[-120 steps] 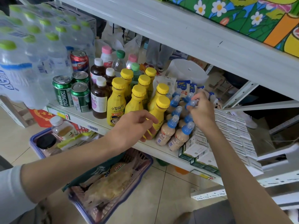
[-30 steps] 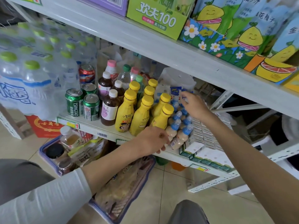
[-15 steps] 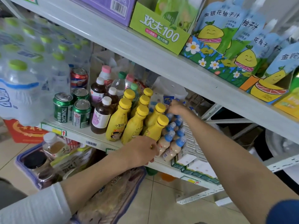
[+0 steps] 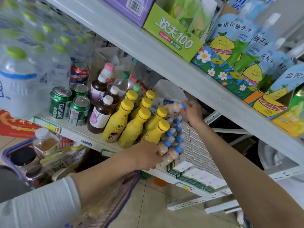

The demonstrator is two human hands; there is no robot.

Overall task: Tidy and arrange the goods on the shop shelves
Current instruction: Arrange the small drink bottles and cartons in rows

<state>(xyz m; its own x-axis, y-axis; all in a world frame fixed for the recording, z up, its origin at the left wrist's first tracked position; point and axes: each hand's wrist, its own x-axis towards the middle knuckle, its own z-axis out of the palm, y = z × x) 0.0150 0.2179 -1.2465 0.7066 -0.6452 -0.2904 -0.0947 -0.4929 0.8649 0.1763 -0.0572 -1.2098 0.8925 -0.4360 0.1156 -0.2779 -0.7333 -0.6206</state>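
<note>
Shelf edge [image 4: 69,134]: left hand [image 4: 147,155], perhaps gripping.

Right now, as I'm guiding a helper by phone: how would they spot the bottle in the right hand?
Find the middle shelf and its yellow bottles. Beside them, the right hand holds a beige, blue-capped bottle; it alone lies sideways, above its upright twins.

A white metal upper shelf board [image 4: 164,63] is set slanting above a white lower shelf board [image 4: 97,138]. Glossy beige floor tiles [image 4: 156,209] with dark grout lines are seen below. A white perforated metal rail [image 4: 185,204] is seen beneath the lower board's right end. Soft daylight is cast throughout.
</note>
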